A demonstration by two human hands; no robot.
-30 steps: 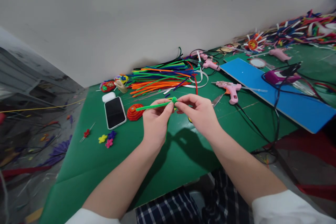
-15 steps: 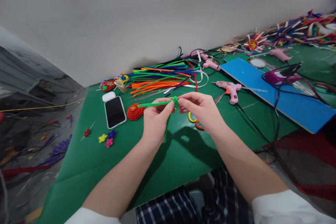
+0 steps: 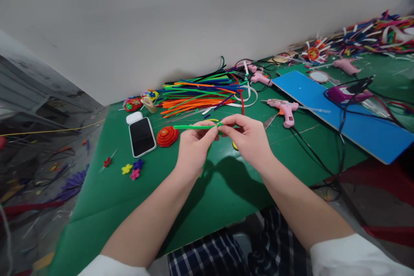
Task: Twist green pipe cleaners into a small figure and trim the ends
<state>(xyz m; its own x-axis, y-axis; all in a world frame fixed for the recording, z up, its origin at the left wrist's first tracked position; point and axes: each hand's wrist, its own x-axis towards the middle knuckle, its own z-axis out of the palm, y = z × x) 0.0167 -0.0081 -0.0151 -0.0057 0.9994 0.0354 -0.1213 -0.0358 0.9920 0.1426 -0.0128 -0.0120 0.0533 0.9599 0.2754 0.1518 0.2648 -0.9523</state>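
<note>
Between my fingertips is a green pipe cleaner [image 3: 194, 127], bent into a small bunch where the two hands meet. My left hand [image 3: 194, 146] pinches it; one straight end sticks out to the left and another hangs below. Thumb and fingers of my right hand [image 3: 247, 138] close on the bunched part from the other side. Just left of the left hand, a coiled red-orange dome [image 3: 167, 136] rests on the table. Scissors [image 3: 269, 121] lie beyond the right hand, their handles mostly hidden by it.
Loose coloured pipe cleaners [image 3: 197, 95] pile up by the wall. A phone [image 3: 142, 137] and small flower shapes [image 3: 135, 174] lie left. To the right are a pink glue gun [image 3: 284, 110], its black cord, and a blue board [image 3: 343, 112] bearing a purple device [image 3: 347, 94].
The right fingers have closed in over the green bunch, which shows less now. Both hands sit slightly closer together, and more of the red-orange dome is visible.
</note>
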